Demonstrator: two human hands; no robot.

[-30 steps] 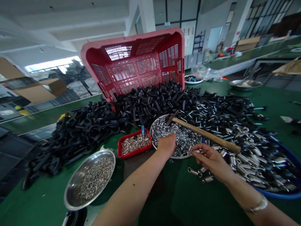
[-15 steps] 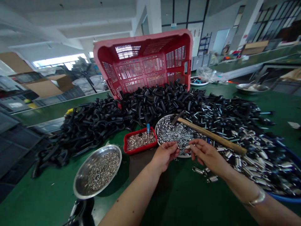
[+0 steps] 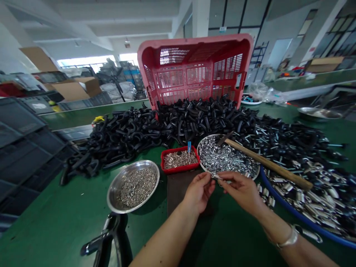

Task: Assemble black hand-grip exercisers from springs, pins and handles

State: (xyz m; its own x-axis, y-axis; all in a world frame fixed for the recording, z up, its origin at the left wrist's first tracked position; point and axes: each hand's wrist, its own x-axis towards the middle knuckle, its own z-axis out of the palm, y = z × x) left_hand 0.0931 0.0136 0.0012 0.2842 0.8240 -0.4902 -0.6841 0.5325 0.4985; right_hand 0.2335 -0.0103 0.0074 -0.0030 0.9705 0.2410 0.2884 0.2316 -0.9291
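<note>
My right hand (image 3: 240, 191) pinches a small metal spring (image 3: 216, 176) between thumb and fingers. My left hand (image 3: 198, 191) is closed at the spring's left end, on a small metal piece too tiny to make out. Both hands meet over the near edge of a white plate (image 3: 207, 139) of small shiny metal parts. A wooden-handled hammer (image 3: 267, 162) lies across that plate. To the left are a red tray (image 3: 180, 170) of small pins with a blue-handled tool (image 3: 189, 146) and a steel bowl (image 3: 112, 193) of tiny metal parts.
A red crate (image 3: 194, 42) lies tipped behind a wide pile of black handles (image 3: 133, 128). At right, a blue-rimmed container (image 3: 294, 215) holds springs. A black clamp-like piece (image 3: 115, 237) lies front left; a dark plate (image 3: 175, 189) lies under my hands.
The view has turned left, so things appear further right. My hands have come together, and the spring in my right hand now meets my left fingertips.
</note>
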